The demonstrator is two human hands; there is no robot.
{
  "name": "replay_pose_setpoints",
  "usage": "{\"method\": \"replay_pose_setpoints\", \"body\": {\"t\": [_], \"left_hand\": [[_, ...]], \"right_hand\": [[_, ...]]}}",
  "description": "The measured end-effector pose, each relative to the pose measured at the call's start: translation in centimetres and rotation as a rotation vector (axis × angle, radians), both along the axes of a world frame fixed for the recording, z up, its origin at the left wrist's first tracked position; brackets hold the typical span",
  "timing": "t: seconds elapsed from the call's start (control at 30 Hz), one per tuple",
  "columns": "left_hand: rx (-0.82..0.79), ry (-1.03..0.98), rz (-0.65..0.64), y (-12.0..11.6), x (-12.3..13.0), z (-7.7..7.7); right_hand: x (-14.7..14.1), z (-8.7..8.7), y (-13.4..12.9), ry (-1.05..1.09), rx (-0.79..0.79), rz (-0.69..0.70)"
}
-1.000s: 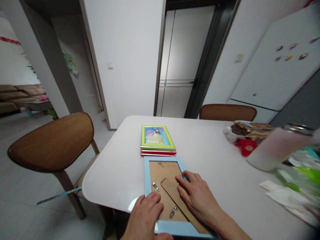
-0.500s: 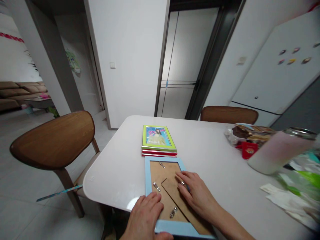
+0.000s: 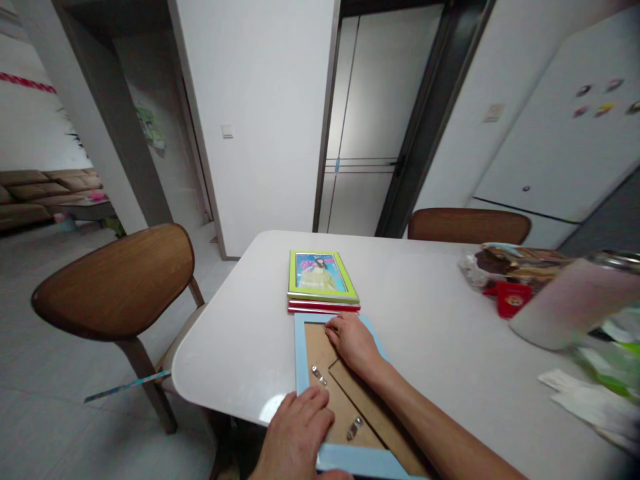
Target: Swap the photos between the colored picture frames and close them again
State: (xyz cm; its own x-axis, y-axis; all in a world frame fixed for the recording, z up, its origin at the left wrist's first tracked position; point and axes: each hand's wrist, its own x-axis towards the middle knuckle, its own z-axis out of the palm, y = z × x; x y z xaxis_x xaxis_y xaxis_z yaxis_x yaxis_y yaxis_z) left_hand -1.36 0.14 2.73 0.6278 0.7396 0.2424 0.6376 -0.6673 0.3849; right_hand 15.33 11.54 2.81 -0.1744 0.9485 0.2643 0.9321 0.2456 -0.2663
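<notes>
A light blue picture frame [image 3: 300, 350] lies face down on the table, its brown backing board [image 3: 316, 350] showing. My left hand [image 3: 300, 427] grips the frame's lower left corner, fingers over the left side and thumb by the bottom edge. My right hand [image 3: 353, 343] is closed, its fingertips pinched on the small metal clip near the frame's top, which they mostly hide. Two other metal clips, one at the left [image 3: 319, 375] and one near the bottom [image 3: 355, 428], are visible on the board. The right forearm covers the frame's right side.
Just beyond the blue frame lies a green picture frame [image 3: 293, 275] stacked on red ones [image 3: 325, 306]. To the right are a pink-white tumbler [image 3: 555, 307], a red packet [image 3: 513, 299] and white tissue [image 3: 575, 393]. A wooden chair [image 3: 120, 280] stands left of the table [image 3: 235, 333].
My right hand has moved away from me, from the frame's right side to the clip at its top, and pinched there. My left hand stays on the lower left corner.
</notes>
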Motion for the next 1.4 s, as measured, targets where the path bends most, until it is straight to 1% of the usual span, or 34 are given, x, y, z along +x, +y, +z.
{"method": "replay_pose_setpoints", "body": {"t": [0.17,0.23,0.3,0.4,0.53,0.6,0.63,0.73,0.8,1.03,1.13,1.27,1.33,1.4], "left_hand": [[-0.076,0.011,0.019,-0.1,0.2,0.2],[-0.088,-0.001,0.021,-0.2,0.2,0.3],[-0.095,-0.017,0.028,-0.2,0.2,0.3],[-0.105,-0.045,0.044,-0.3,0.2,0.1],[-0.104,-0.092,0.055,-0.5,0.2,0.0],[-0.095,-0.106,0.065,-0.5,0.2,0.0],[-0.092,-0.108,0.070,-0.5,0.2,0.0],[-0.093,-0.098,0.070,-0.5,0.2,0.1],[-0.094,-0.095,0.063,-0.4,0.1,0.1],[-0.115,-0.100,0.085,-0.4,0.3,0.7],[-0.121,-0.098,0.096,-0.4,0.3,0.9],[-0.124,-0.091,0.098,-0.6,0.3,0.8],[-0.127,-0.093,0.113,-0.7,0.2,0.7],[-0.133,-0.098,0.123,-0.8,0.2,0.6]], "right_hand": [[-0.1,-0.8,1.5,0.035,0.008,-0.111],[-0.1,-0.8,1.7,0.046,0.004,-0.124],[-0.1,-0.5,1.3,0.052,-0.002,-0.112],[-0.4,0.1,-0.6,0.082,0.015,-0.025],[-1.0,0.8,-4.5,0.155,-0.015,0.191],[-1.3,0.8,-5.8,0.165,-0.043,0.234],[-1.4,0.8,-6.1,0.167,-0.044,0.232],[-1.7,0.6,-6.2,0.174,-0.032,0.186],[-1.8,0.6,-6.1,0.157,-0.039,0.186],[-2.2,1.2,-6.5,0.022,-0.077,0.352],[-2.0,1.0,-6.5,0.026,-0.077,0.370],[-0.8,0.9,-7.3,0.153,-0.044,0.349],[0.3,1.2,-8.2,0.174,-0.053,0.378],[1.2,1.7,-9.4,0.143,-0.081,0.435]]}}
